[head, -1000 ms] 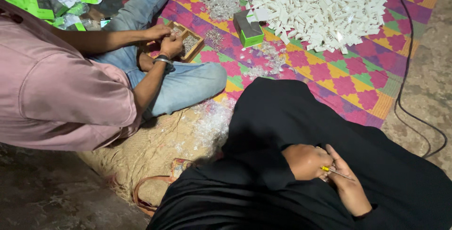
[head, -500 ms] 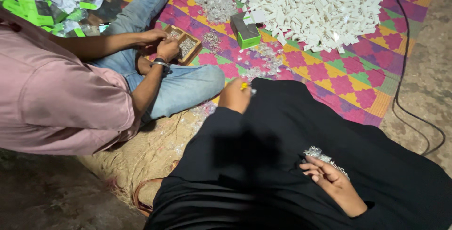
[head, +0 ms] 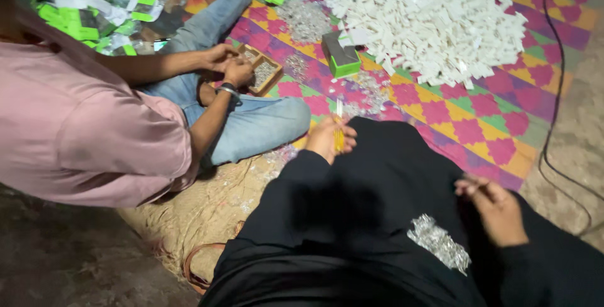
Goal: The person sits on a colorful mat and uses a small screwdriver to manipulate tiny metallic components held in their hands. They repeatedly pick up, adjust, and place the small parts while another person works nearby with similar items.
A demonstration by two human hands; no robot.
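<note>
Sitting on the floor in black clothes, the person stretches the left hand (head: 330, 138) forward, near the edge of the coloured mat (head: 478, 128). This hand is closed around a thin yellow tool (head: 338, 134), which stands almost upright between the fingers, with its pale tip pointing up. The right hand (head: 497, 209) rests on the black cloth over the right leg; its fingers are bent and close together, but I cannot tell if something small is pinched between them. Just beside this hand, lower on the lap, lies a small heap of shiny silver pieces (head: 438, 243).

On the mat, well apart from both hands, there is a big pile of small white pieces (head: 428, 21). A green and grey box (head: 341, 54) stands at the near edge of this pile, and more silver bits (head: 305, 19) are scattered around it.

To the left sits another person in a pink shirt (head: 75, 131) and blue jeans (head: 251, 121). Both hands of this co-worker (head: 228, 65) are together at a small wooden tray (head: 259, 68), which lies beside the knee and holds silver pieces. Behind this person, green and white packages (head: 88, 5) are heaped. A black cable (head: 553, 118) runs along the right side of the mat, over the bare floor.
</note>
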